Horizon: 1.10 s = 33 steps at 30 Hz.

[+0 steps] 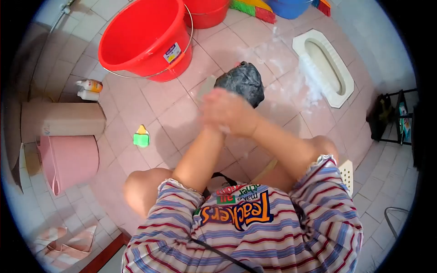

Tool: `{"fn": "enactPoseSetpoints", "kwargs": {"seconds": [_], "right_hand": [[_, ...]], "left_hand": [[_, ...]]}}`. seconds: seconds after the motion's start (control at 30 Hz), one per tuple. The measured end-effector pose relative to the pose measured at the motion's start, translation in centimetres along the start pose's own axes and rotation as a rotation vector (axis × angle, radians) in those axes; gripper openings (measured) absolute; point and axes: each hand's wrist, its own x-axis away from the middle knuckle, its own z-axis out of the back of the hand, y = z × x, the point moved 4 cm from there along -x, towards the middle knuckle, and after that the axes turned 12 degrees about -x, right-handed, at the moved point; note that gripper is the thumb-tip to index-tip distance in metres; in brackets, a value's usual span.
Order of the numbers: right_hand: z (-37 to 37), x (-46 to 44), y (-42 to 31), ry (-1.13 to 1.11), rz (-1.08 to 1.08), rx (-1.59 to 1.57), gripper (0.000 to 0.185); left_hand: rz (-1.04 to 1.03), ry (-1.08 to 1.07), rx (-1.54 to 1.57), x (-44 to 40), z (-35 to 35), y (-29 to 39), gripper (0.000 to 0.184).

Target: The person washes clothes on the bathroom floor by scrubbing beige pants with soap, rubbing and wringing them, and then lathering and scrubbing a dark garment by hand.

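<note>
Both hands are together in the middle of the view, blurred by motion, one over the other. My left hand (pixel 212 113) is at the end of the left forearm, and my right hand (pixel 236 116) overlaps it; some white foam shows at the wrist. Where the fingers meet is smeared, so what they hold, if anything, cannot be made out. Just beyond them a dark grey, wet-looking bundle (pixel 243 82) lies on the pink tiled floor (pixel 164 95). White foam (pixel 312 86) is spread on the floor beside the squat toilet (pixel 325 68).
A large red bucket (pixel 141 41) stands at the upper left, with another red bucket (pixel 207 11) behind it. Green and yellow sponges (pixel 141 139) lie on the floor. A pink bin (pixel 68 159), a cardboard box (pixel 63 118) and bottles (pixel 89 90) are left; a black rack (pixel 396 116) is right.
</note>
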Motion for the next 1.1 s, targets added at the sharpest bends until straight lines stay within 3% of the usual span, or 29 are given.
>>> {"fn": "enactPoseSetpoints", "kwargs": {"seconds": [0.07, 0.13, 0.17, 0.2, 0.23, 0.27, 0.33, 0.37, 0.4, 0.47, 0.57, 0.6, 0.67, 0.7, 0.73, 0.8, 0.93, 0.97, 1.0, 1.07, 1.1], "right_hand": [[0.4, -0.3, 0.9, -0.086, 0.028, 0.006, 0.013], [1.9, -0.9, 3.0, 0.036, -0.126, 0.139, 0.011], [2.8, -1.2, 3.8, 0.037, -0.125, 0.139, 0.011], [3.9, -1.1, 5.3, 0.065, -0.305, 0.139, 0.013], [4.6, -0.9, 6.4, 0.098, -0.487, 0.136, 0.015], [4.3, -0.6, 6.3, 0.106, -0.487, 0.134, 0.015], [3.6, 0.1, 5.0, 0.257, -0.371, 0.090, 0.019], [3.0, -0.4, 2.6, 0.191, -0.291, 0.081, 0.024], [1.5, 0.0, 1.5, 0.189, -0.084, 0.032, 0.025], [-0.2, 0.0, 0.5, -0.026, 0.007, 0.009, 0.023], [1.4, -0.2, 3.3, 0.104, -0.037, 0.242, 0.019], [2.3, -0.2, 4.2, 0.099, -0.040, 0.241, 0.019], [4.7, -0.1, 6.7, 0.227, -0.393, 0.198, 0.018], [4.5, 0.2, 6.6, 0.275, -0.464, 0.155, 0.016], [3.9, 0.4, 6.0, 0.281, -0.459, 0.155, 0.016], [1.9, 0.2, 2.4, 0.210, -0.155, 0.081, 0.015], [-0.1, 0.4, 1.9, -0.036, -0.082, -0.013, 0.022], [0.7, 0.4, 3.1, 0.023, -0.050, 0.083, 0.019], [2.0, 0.1, 4.0, 0.020, -0.053, 0.083, 0.019], [4.6, -0.1, 6.2, 0.132, -0.407, 0.212, 0.017], [4.3, 0.2, 6.3, 0.134, -0.400, 0.212, 0.017]], "left_hand": [[-0.036, 0.181, -0.076, 0.8, 1.8, 0.1, 0.042], [-0.058, 0.266, -0.115, 0.1, -0.3, 0.9, 0.042], [0.197, 0.372, -0.007, -1.2, -4.8, 0.7, 0.043], [0.456, 0.473, 0.099, -1.5, -7.8, 0.2, 0.043], [0.464, 0.492, -0.085, -1.4, -8.1, 0.4, 0.043], [0.470, 0.492, -0.091, -1.2, -7.8, 0.6, 0.043], [0.421, 0.358, 0.266, -1.1, -7.7, 1.3, 0.042], [0.338, 0.528, 0.050, -1.2, -7.1, 1.4, 0.041], [0.080, -0.040, -0.213, 0.6, -1.4, 2.5, 0.042], [0.142, 0.058, -0.091, 0.5, -2.0, 2.8, 0.042], [0.326, 0.332, 0.293, -0.4, -4.8, 1.9, 0.042], [0.323, 0.334, 0.298, -0.7, -6.3, 1.5, 0.042], [0.421, 0.403, -0.157, -1.2, -8.2, 0.8, 0.039], [0.409, 0.522, -0.218, -1.1, -7.6, 1.0, 0.037], [0.410, 0.517, -0.224, -1.0, -6.8, 1.2, 0.037], [0.319, 0.371, 0.310, -1.0, -6.2, 1.3, 0.036], [0.381, 0.450, 0.159, -1.4, -6.8, 0.7, 0.038], [0.403, 0.478, 0.112, -1.4, -7.2, 0.4, 0.039], [0.425, 0.500, 0.063, -1.5, -7.4, 0.0, 0.040], [0.442, 0.523, 0.012, -1.0, -7.6, -0.3, 0.040], [0.463, 0.484, -0.038, -0.8, -7.6, -0.3, 0.040]]}}
